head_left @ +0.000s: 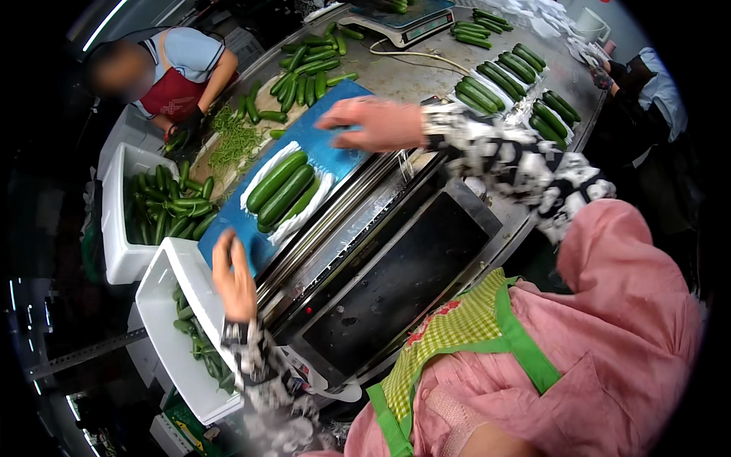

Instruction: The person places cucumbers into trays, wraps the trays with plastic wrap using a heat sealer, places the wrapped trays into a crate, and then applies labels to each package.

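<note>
Three dark green cucumbers (283, 190) lie side by side in a white tray (314, 212) on a blue mat (263, 259). My left hand (234, 278) is just beyond the near left end of the tray, its fingers stretched out and holding nothing. Past the tray's far end, over the mat, my right hand (375, 124) reaches in with the thumb apart from the fingers and nothing in its grasp. Motion blurs it slightly. Along the mat's near side runs a metal-edged machine with a dark flat plate (400, 286).
Loose cucumbers (301, 80) are heaped behind the mat beside green trimmings (232, 141). White foam boxes (126, 255) of cucumbers stand left. Packed trays (499, 80) and a scale (403, 30) are farther back. A gloved co-worker (186, 80) works upper left; another person is far right.
</note>
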`<state>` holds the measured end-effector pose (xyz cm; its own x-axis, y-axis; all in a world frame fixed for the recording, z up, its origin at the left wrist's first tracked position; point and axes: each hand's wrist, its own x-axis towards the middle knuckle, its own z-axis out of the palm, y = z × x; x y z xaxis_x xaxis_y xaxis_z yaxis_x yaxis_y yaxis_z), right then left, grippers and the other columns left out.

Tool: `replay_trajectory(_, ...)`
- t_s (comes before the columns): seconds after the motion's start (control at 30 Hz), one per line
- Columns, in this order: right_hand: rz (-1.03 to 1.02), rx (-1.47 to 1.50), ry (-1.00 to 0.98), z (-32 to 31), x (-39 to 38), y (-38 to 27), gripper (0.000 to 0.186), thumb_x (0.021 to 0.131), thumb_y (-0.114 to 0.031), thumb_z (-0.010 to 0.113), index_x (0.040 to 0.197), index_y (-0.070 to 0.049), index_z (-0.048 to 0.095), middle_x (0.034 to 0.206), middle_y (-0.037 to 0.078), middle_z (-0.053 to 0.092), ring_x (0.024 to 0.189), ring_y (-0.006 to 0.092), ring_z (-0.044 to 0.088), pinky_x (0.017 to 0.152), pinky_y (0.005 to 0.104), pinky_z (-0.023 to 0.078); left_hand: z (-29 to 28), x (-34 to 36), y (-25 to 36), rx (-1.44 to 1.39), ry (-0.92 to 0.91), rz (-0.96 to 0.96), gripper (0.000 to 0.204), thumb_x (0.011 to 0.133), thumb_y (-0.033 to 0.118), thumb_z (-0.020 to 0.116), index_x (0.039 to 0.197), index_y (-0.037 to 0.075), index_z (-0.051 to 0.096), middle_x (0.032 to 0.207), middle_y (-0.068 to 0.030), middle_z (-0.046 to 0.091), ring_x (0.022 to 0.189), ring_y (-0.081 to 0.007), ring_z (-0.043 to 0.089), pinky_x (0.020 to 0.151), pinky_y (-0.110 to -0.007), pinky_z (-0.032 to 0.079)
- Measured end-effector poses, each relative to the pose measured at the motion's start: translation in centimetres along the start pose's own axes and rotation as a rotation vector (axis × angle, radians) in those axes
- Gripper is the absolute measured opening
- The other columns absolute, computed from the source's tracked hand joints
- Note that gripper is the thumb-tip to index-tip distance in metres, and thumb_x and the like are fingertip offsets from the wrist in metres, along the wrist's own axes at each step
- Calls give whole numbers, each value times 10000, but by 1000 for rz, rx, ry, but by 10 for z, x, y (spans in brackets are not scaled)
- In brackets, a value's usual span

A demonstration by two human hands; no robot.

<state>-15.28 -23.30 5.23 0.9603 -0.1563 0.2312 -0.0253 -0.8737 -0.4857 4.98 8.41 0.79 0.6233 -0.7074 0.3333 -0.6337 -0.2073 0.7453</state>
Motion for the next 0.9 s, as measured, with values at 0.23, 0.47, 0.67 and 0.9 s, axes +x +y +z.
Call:
replay_trajectory(0.23,-351,-419,-187,-9,-65,39,297,801,-128,652,1089,-197,636,1008,23,604,937,238,596,799,386,435,-42,-60,17,550,-287,354,310,676,29,748,966,59,640,960,-96,617,917,-308,571,790,-404,459)
replay_trajectory(0.47,-445,-56,-69,21,-46,7,202,778,-65,639,974,-115,639,955,49,645,777,292,649,634,397,524,-5,-44,10,1,-202,216,173,830,-124,569,938,4,612,855,-120,599,647,-224,647,578,-331,534)
replay_trajectory(0.67,-491,878,481,-29,-13,-58,300,857,124,562,1123,10,638,1105,145,630,1006,225,664,839,328,587,-24,12,72,-493,588,36,137,1011,51,463,1010,-55,550,984,-194,668,926,-276,694,858,-377,586)
replay_trajectory(0.9,-217,-75,71,52,95,35,251,959,-134,517,1156,-15,619,1315,203,552,1180,358,562,978,406,482,28,91,-36,436,77,-148,292,930,121,558,1191,-2,599,976,-256,659,928,-398,655,812,-433,525)
